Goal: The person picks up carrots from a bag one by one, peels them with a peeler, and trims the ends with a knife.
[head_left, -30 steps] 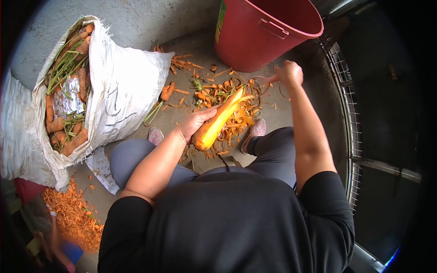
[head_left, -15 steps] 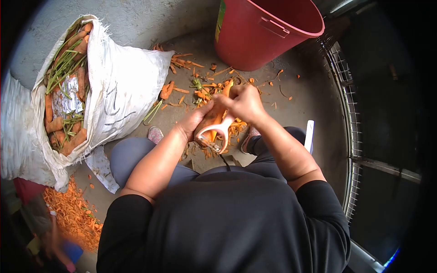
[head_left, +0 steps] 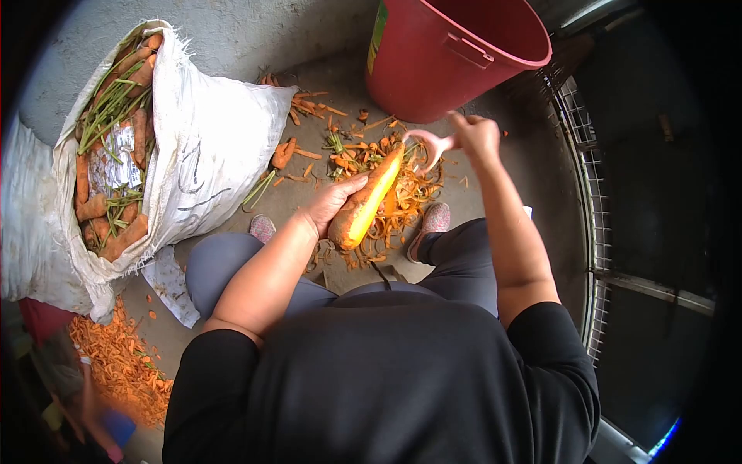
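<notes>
Your left hand [head_left: 335,204] is wrapped around a partly peeled carrot [head_left: 373,203] at the frame's centre. Your right hand [head_left: 478,141], upper right of centre, has its fingers curled around a pink peeler [head_left: 433,147] near the carrot's tip. Peelings [head_left: 407,203] litter the floor [head_left: 518,178] below. A red bucket [head_left: 425,69] stands just beyond, upper right; a white sack [head_left: 220,143] bulges at upper left.

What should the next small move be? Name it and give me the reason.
Probably roll the carrot slightly in the left hand, bringing brown skin up: a bright peeled strip runs along it, while brown skin remains on the side nearer that hand. The right hand holds the peeler out near the narrow tip, leaving room to turn.
</notes>
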Available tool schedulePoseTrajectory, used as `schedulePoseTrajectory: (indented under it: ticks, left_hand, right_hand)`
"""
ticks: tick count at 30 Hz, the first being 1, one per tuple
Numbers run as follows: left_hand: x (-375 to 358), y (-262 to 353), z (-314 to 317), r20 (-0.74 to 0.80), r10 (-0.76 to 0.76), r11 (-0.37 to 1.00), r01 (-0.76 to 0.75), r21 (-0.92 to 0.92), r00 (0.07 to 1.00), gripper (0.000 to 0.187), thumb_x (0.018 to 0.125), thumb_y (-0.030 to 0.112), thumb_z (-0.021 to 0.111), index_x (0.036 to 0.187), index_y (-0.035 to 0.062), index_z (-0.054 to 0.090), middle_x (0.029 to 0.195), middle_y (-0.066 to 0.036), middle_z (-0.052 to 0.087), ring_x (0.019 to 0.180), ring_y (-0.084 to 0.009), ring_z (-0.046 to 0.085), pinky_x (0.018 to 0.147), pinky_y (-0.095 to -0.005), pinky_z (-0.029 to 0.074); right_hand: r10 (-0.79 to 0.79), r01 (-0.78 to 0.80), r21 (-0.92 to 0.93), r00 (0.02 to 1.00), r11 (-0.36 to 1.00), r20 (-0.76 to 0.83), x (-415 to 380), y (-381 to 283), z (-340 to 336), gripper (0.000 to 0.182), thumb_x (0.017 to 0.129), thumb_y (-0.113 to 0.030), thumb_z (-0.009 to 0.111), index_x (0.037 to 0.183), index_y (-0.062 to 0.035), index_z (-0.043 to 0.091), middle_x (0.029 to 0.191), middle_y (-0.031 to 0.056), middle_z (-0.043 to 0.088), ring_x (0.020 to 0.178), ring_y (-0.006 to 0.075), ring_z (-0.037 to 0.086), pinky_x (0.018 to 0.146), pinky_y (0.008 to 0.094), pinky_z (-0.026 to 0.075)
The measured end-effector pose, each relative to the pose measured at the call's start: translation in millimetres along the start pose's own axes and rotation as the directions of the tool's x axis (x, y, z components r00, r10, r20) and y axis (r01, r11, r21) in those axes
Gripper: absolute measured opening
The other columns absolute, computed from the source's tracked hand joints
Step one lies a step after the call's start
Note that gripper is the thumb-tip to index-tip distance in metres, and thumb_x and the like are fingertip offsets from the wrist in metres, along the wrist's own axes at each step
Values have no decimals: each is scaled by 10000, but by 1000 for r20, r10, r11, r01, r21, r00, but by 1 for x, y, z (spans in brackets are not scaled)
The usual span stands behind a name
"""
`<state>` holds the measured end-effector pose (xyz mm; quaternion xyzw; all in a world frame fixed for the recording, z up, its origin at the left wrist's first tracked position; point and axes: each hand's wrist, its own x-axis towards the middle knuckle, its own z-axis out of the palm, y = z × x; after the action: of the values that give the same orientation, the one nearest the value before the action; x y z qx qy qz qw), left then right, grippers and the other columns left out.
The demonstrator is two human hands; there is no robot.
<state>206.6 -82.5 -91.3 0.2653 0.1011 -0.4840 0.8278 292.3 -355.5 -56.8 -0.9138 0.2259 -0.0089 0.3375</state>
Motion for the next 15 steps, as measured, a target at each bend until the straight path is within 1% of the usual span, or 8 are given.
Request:
schedulePoseTrajectory:
  ticks: [2, 3, 5, 7, 9, 10, 13, 15]
  left_hand:
    - [0, 0, 6, -1, 8, 1000, -8, 14, 1000, 361, 895, 281, 430, 1144, 22, 452, 909, -141, 582, 725, -217, 599, 662, -338, 512]
    - [-2, 1, 12, 28, 30, 999, -30, 12, 999, 361, 892, 282, 437, 1142, 22, 455, 910, -130, 584, 731, -202, 599, 658, -330, 515]
    - [2, -1, 23, -20, 57, 995, -58, -79, 998, 364, 876, 285, 474, 1132, 27, 469, 905, -101, 592, 755, -160, 597, 631, -312, 522]
    - [4, -4, 12, 133, -6, 983, 30, -181, 991, 357, 869, 283, 487, 1127, 35, 477, 918, -95, 589, 760, -154, 597, 635, -307, 524]
    - [-1, -4, 10, -87, 96, 982, -80, 169, 992, 363, 867, 292, 490, 1109, 22, 485, 913, -102, 585, 764, -158, 598, 644, -306, 523]
    - [5, -13, -14, 13, 55, 993, -57, 107, 998, 381, 867, 319, 485, 1092, 11, 490, 893, -116, 578, 750, -178, 596, 653, -329, 524]
    - [1, -9, -5, 17, 19, 998, -20, 59, 1000, 382, 871, 327, 473, 1085, 10, 490, 866, -127, 572, 731, -198, 591, 652, -360, 525]
    - [2, -8, -10, -9, 22, 999, -21, 50, 1000, 370, 881, 306, 460, 1113, 17, 468, 894, -121, 567, 752, -202, 585, 658, -374, 517]
  right_hand:
    - [-138, 128, 78, 979, 989, 147, -54, -37, 12, 385, 733, -321, 638, 708, 63, 626, 526, 85, 563, 482, 115, 525, 487, 299, 442]
    - [-160, 160, 22, 952, 987, 262, -73, -48, 16, 387, 688, -388, 642, 698, 0, 652, 573, 117, 603, 548, 195, 602, 595, 328, 485]
    - [-304, 326, -9, 892, 945, 335, -105, -65, 25, 365, 685, -381, 636, 658, -17, 643, 588, 152, 598, 571, 257, 609, 628, 349, 489]
    - [-327, 398, -155, 878, 904, 349, -114, -83, 24, 328, 677, -362, 632, 657, -36, 646, 627, 160, 608, 616, 275, 615, 663, 343, 491]
    - [-290, 357, -204, 910, 912, 298, -92, -78, 28, 292, 663, -347, 629, 688, -58, 660, 662, 142, 622, 655, 263, 622, 691, 334, 493]
    - [-205, 268, -202, 936, 942, 286, -76, -73, 25, 294, 665, -359, 615, 735, -78, 672, 692, 129, 631, 675, 246, 627, 708, 326, 495]
    - [20, -7, -373, 999, 928, 30, -1, -38, 9, 300, 701, -356, 558, 802, -100, 678, 802, 83, 654, 740, 226, 636, 721, 329, 492]
    - [89, -125, -487, 991, 864, -97, 34, 0, -14, 395, 716, -438, 562, 799, -69, 673, 843, 105, 649, 786, 246, 629, 731, 344, 483]
